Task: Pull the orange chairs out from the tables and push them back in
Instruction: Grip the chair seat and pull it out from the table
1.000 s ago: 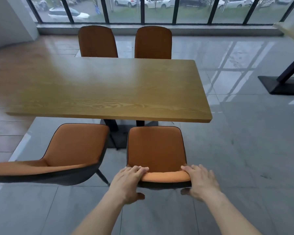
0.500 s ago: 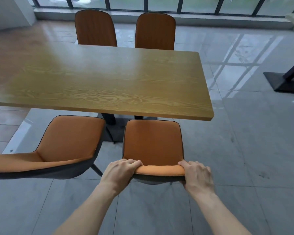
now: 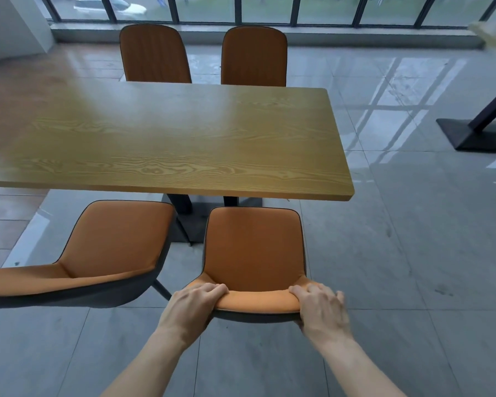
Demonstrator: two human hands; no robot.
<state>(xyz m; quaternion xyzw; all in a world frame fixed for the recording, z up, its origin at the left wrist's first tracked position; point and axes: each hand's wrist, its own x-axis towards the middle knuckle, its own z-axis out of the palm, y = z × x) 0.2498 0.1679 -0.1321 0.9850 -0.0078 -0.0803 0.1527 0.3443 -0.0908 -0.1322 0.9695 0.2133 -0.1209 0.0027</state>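
Observation:
An orange chair [image 3: 254, 247] with a dark shell stands in front of me, its seat facing the wooden table [image 3: 166, 138] and just clear of the table's near edge. My left hand [image 3: 194, 306] grips the left end of its backrest top. My right hand [image 3: 321, 306] grips the right end. A second orange chair [image 3: 109, 250] stands to the left, pulled out and turned at an angle. Two more orange chairs [image 3: 155, 53] [image 3: 254, 55] are tucked in at the far side of the table.
The table's black pedestal base [image 3: 184, 222] shows under the top, between the near chairs. Another table's black foot [image 3: 481, 133] stands on the grey tiled floor at the right. A wall of windows [image 3: 269, 10] runs along the back.
Both hands have closed more firmly over the backrest top. The chair's seat front now sits closer to the table's near edge.

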